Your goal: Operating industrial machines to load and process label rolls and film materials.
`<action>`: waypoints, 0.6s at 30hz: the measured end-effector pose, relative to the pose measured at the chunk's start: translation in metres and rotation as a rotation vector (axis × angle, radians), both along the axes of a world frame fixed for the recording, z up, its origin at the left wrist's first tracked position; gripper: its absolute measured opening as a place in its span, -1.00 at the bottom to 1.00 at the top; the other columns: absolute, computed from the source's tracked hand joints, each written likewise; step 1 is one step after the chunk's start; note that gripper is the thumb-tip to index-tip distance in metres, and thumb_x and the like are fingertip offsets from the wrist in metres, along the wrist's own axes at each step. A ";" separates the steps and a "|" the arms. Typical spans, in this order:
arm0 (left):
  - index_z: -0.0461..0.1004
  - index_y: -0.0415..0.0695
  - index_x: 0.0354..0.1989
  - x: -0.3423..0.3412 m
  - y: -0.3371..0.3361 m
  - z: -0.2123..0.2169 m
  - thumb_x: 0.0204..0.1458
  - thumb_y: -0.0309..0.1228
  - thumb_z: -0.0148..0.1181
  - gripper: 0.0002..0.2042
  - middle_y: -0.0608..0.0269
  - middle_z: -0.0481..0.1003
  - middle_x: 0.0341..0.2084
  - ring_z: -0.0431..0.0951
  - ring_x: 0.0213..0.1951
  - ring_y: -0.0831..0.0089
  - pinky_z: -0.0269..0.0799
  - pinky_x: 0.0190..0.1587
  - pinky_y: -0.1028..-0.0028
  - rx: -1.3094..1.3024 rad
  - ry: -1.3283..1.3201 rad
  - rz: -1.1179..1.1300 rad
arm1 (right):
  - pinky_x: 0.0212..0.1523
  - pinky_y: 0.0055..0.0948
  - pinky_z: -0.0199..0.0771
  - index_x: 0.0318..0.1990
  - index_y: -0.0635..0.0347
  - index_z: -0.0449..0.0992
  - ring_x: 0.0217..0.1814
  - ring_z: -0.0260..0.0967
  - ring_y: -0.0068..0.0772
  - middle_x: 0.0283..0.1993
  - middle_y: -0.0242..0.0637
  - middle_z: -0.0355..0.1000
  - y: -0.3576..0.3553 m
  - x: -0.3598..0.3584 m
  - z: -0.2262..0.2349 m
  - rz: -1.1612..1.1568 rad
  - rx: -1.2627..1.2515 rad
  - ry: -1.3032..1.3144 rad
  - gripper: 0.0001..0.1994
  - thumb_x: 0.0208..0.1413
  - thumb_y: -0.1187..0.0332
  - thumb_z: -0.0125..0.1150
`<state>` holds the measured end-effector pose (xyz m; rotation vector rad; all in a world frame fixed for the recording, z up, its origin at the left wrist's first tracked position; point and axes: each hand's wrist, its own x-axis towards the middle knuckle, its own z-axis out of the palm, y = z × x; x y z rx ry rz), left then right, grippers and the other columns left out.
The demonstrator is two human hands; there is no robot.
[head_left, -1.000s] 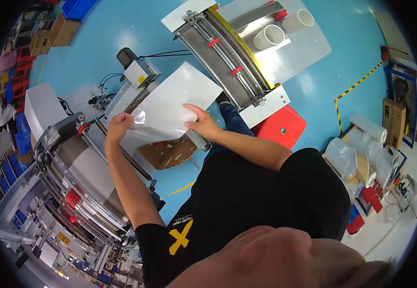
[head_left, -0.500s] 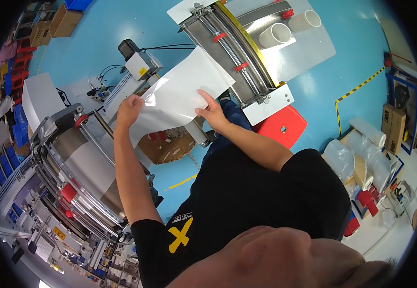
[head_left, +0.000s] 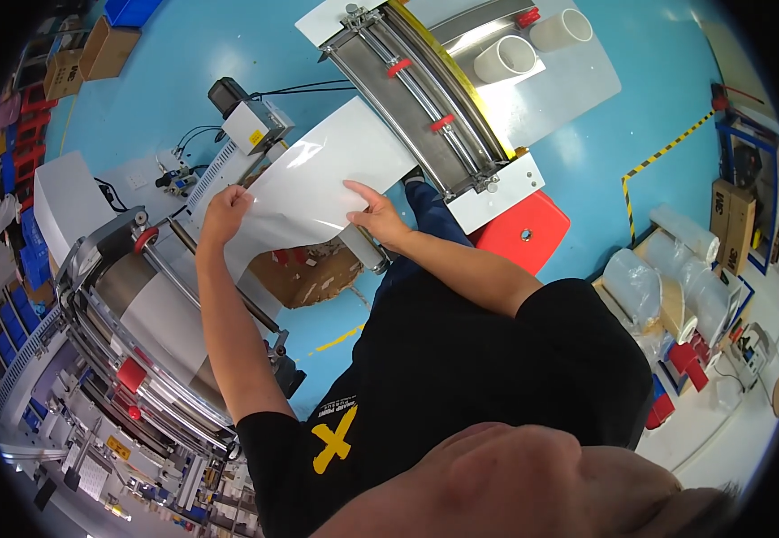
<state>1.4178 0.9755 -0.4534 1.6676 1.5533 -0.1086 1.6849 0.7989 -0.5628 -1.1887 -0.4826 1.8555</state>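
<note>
Wide white glossy sheet [head_left: 318, 184] spans between two machines, sitting at about 11 o'clock of centre. Left hand [head_left: 225, 212] grips the sheet's left edge, fingers curled shut over it. Right hand [head_left: 373, 218] lies on the sheet's lower right part, fingers spread nearly flat, index stretched toward 10 o'clock; thumb hold under the sheet cannot be told. Metal roller frame [head_left: 416, 99] with red clips at 12 o'clock. Cardboard box [head_left: 304, 276] on the blue floor [head_left: 165, 63] just below the sheet.
</note>
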 end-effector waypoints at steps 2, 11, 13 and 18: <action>0.49 -0.26 -0.36 0.008 0.002 0.002 0.11 -0.32 0.14 -0.78 0.29 0.42 -0.61 0.36 -0.51 0.53 0.32 -0.39 0.45 0.017 0.018 -0.011 | -0.19 -0.62 0.42 0.34 0.05 0.25 -0.23 0.38 -0.67 -0.05 -0.38 0.46 0.000 0.000 -0.002 -0.039 0.000 0.015 -0.37 0.08 0.66 0.14; 0.48 -0.25 -0.36 0.006 0.010 0.001 0.13 -0.32 0.14 -0.79 0.35 0.40 -0.62 0.32 -0.52 0.59 0.27 -0.42 0.49 -0.046 -0.008 0.007 | -0.27 -0.68 0.39 0.33 0.05 0.26 -0.30 0.34 -0.75 -0.11 -0.44 0.46 0.000 0.002 0.014 -0.078 0.092 -0.033 -0.39 0.10 0.66 0.14; 0.48 -0.24 -0.36 0.002 0.011 -0.001 0.13 -0.32 0.14 -0.80 0.37 0.39 -0.62 0.31 -0.52 0.62 0.26 -0.42 0.51 -0.051 -0.003 0.008 | -0.30 -0.69 0.37 0.33 0.05 0.26 -0.32 0.32 -0.77 -0.13 -0.46 0.46 0.001 0.004 0.019 -0.050 0.114 -0.082 -0.39 0.10 0.66 0.14; 0.47 -0.23 -0.34 0.007 0.016 -0.004 0.13 -0.31 0.14 -0.79 0.31 0.42 -0.59 0.35 -0.50 0.55 0.29 -0.38 0.48 -0.044 0.011 -0.007 | -0.30 -0.70 0.34 0.31 0.02 0.31 -0.40 0.23 -0.77 -0.21 -0.51 0.42 0.007 0.007 0.022 -0.097 0.059 -0.043 -0.38 0.05 0.63 0.17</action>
